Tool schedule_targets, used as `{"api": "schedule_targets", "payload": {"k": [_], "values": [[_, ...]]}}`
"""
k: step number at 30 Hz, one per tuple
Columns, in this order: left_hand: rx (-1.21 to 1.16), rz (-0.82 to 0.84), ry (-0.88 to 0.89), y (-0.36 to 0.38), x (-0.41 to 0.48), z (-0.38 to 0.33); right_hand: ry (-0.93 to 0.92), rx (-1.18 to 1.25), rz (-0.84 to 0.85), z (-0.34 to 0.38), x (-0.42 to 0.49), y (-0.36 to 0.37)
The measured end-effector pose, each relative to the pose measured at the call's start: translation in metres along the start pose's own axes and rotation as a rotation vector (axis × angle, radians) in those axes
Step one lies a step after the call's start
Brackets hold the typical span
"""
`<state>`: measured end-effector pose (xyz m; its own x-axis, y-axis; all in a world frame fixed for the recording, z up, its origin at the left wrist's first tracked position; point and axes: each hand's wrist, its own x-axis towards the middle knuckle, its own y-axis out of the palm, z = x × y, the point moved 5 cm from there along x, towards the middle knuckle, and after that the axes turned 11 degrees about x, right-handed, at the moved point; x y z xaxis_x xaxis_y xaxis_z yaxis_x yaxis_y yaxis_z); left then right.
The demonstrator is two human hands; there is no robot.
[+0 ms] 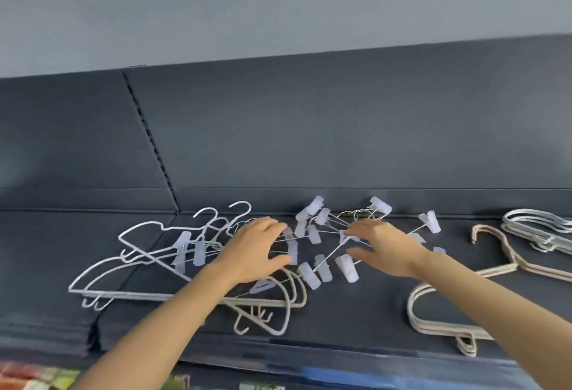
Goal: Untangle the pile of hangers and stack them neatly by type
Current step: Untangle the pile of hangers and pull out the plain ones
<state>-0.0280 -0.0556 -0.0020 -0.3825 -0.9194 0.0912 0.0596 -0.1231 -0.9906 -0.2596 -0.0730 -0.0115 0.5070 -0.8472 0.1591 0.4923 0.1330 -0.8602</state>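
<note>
On the left side of the dark sofa seat (pixel 62 234), some white hangers (pixel 145 255) are lying in a loose heap with their hooks pointing different ways. They are looking like they need tidying.

Just to the right, the left hand (pixel 257 250) is reaching far out, palm down. Its fingers are spread wide and resting on the wires of the clip hangers (pixel 312 234). Those clip hangers are sitting in the middle in one big knot, with clips sticking out every way. A few beige hangers (pixel 301 290) are poking out from under the knot on the near side.

Next, the right hand (pixel 387 247) is reaching in, palm down too. Its fingers and thumb are held apart, and its fingertips are touching the knot. Neither hand is looking like it is pinching anything.

Farther right, a neat beige stack (pixel 413 309) is lying near, with one lone beige hanger (pixel 507 250) beside it. At the far right, a tidy white pile (pixel 532 228) is waiting.

So I am guessing two piles are started, but the knot and most of the sorting are left to do.
</note>
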Motion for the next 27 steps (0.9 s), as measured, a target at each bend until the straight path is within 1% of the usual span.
{"api": "schedule_targets", "payload": {"k": [4,8,14,19,27], "values": [[-0.006,0.02,-0.042,0.008,-0.034,0.062,-0.015,0.001,0.025,0.047,0.034,0.037],[-0.009,0.042,-0.05,0.016,-0.063,0.111,0.029,0.004,0.055,0.082,0.058,0.071],[-0.04,0.095,-0.099,0.034,-0.086,0.161,0.057,0.008,0.155,0.118,0.083,0.12],[-0.073,0.12,-0.107,0.043,-0.09,0.172,0.12,-0.01,0.173,0.11,0.103,0.13],[-0.112,0.121,-0.139,0.042,-0.066,0.178,0.081,-0.134,0.218,0.083,0.122,0.133]]}}
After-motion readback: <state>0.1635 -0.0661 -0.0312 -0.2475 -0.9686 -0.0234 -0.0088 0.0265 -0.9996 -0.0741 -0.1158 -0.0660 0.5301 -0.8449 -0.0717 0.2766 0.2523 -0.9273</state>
